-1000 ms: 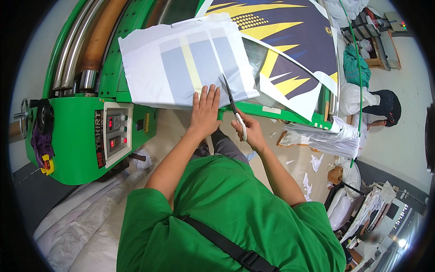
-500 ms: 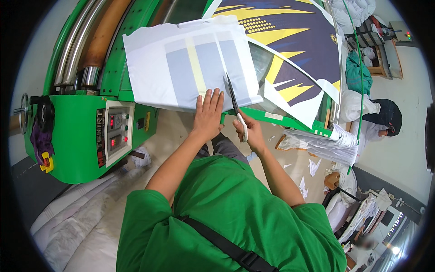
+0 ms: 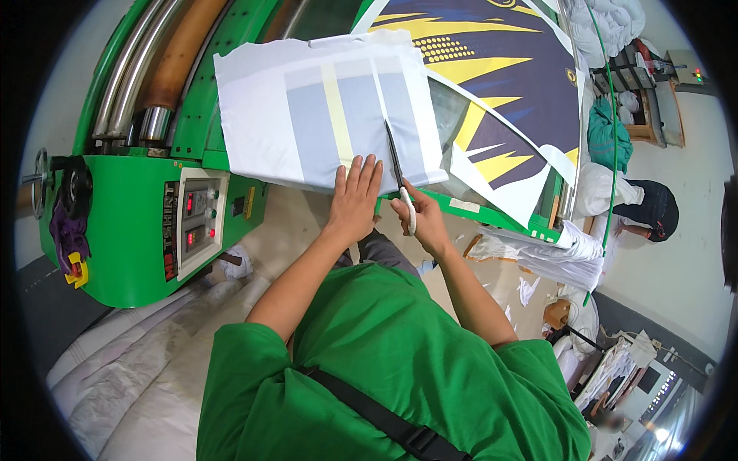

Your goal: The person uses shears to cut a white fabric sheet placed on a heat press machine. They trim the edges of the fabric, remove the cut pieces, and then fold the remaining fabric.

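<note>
Scissors (image 3: pixel 398 173) in your curled right hand (image 3: pixel 423 220) | left hand (image 3: pixel 354 201) flat, unclasped, on cloth (image 3: pixel 311 123) at table's near edge (image 3: pixel 500 216) | looks light, floppy: pinch corners

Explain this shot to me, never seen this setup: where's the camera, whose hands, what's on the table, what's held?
There is no robot here. The view comes from a wide fisheye camera on a person's head, looking down, so straight edges bend near the rim. The green shirt at the bottom is the wearer's own.

The hands are bare. The left hand lies flat over the near edge of a white fabric with grey panels and a yellow stripe. The right hand holds scissors, blades over the fabric; whether they are cutting is unclear.

On the green-framed table, to the right, lies a dark and yellow printed sheet. At left is a green machine with rollers.
</note>
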{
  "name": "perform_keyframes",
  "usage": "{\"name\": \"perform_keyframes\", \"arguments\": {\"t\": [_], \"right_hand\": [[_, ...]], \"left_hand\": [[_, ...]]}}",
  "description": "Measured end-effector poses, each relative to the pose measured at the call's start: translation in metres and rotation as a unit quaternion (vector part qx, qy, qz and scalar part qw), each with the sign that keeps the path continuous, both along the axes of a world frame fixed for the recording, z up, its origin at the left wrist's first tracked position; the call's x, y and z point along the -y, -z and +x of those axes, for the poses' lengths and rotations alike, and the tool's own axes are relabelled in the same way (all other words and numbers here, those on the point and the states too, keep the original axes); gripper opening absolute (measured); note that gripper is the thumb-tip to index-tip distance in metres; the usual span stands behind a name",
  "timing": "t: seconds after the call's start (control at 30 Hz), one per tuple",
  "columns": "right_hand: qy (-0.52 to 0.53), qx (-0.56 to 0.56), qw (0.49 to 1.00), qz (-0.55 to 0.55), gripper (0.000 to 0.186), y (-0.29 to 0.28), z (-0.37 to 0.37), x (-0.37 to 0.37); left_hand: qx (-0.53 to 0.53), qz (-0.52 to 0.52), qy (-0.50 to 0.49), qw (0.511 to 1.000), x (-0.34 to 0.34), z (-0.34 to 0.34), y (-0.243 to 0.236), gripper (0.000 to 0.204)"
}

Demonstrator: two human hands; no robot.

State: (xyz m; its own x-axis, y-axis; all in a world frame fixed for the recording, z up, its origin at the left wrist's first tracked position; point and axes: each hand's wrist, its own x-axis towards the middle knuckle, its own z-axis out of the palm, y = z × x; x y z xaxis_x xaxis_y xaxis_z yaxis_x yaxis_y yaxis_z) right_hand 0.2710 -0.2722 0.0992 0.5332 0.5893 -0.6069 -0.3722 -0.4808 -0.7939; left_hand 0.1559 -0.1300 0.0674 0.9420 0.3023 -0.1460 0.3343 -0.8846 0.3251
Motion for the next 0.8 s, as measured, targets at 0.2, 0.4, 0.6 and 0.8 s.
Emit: {"name": "perform_keyframes", "arguments": {"t": [0.2, 0.4, 0.6, 0.8], "right_hand": [[0.015, 0.008, 0.999, 0.034, 0.083, 0.002, 0.01, -0.02], [0.008, 0.008, 1.0, 0.023, 0.074, 0.003, 0.016, -0.031], [-0.009, 0.018, 1.0, 0.016, 0.073, 0.006, 0.02, -0.031], [0.004, 0.007, 1.0, 0.026, 0.08, -0.002, 0.031, -0.046]], "left_hand": [[-0.012, 0.003, 0.005, 1.0, 0.0, 0.0, 0.002, 0.106], [-0.034, -0.006, 0.007, 0.999, -0.001, 0.001, -0.002, 0.096], [-0.026, 0.009, 0.006, 1.0, 0.0, 0.001, 0.003, 0.082], [-0.038, 0.032, 0.008, 0.999, 0.001, 0.002, 0.0, 0.079]]}}
